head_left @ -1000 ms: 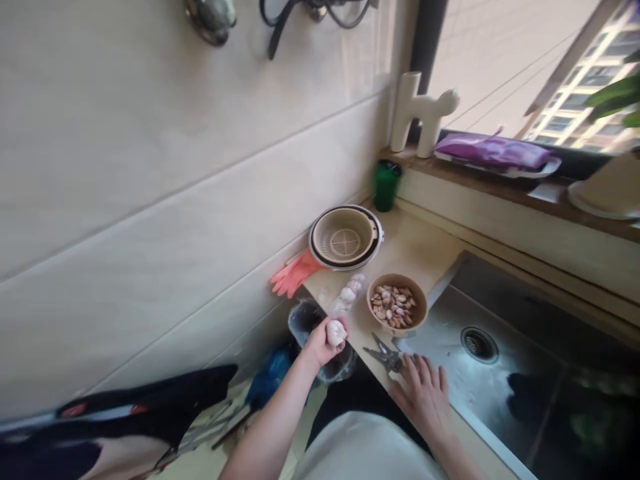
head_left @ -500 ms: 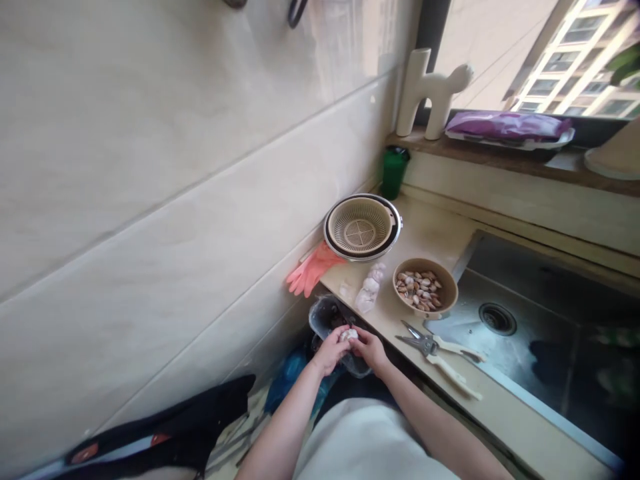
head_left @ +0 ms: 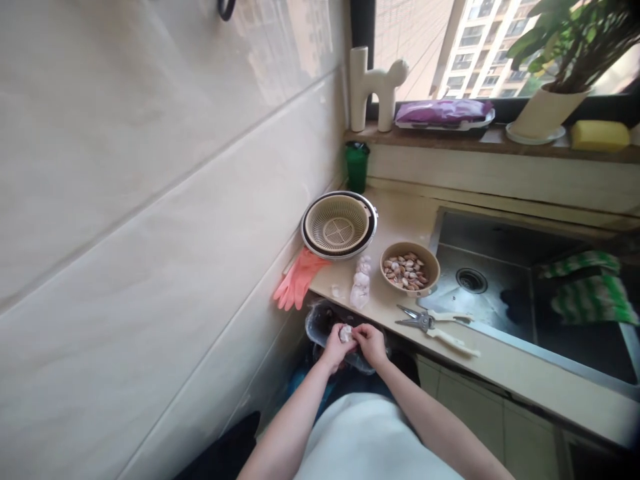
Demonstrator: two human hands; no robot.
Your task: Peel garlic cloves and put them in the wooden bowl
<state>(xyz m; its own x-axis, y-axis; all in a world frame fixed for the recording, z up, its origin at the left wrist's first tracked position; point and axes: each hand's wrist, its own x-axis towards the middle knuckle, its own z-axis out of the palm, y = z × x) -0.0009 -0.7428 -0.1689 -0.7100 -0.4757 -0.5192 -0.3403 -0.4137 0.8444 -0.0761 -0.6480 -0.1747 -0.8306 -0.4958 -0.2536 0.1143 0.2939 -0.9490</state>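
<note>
One garlic bulb (head_left: 346,333) marks the clock's centre, cupped in the left hand (head_left: 334,348), whose fingers are curled round it. The right hand (head_left: 371,344) is pinched closed against the bulb's three o'clock side; whether loose skin sits between its fingertips is too small to tell. Both hands are above a bin (head_left: 315,325) with a plastic liner, just off the edge of the surface (head_left: 505,350).

Between twelve and one, near that edge, lies a wrapped row of bulbs (head_left: 361,285). Between one and two is a brown bowl (head_left: 433,279) of unpeeled cloves (head_left: 406,270), and at three lie scissors (head_left: 427,323) with white handles, blades spread apart. Straight up at twelve is a beige colander (head_left: 340,232) nested in a larger vessel, with a green cup (head_left: 357,168) beyond it. Pink gloves (head_left: 300,277) hang partly over the edge between ten and eleven. Towards half past two is the sink (head_left: 500,263), with a green-and-white cloth (head_left: 593,300) at its three o'clock side.
</note>
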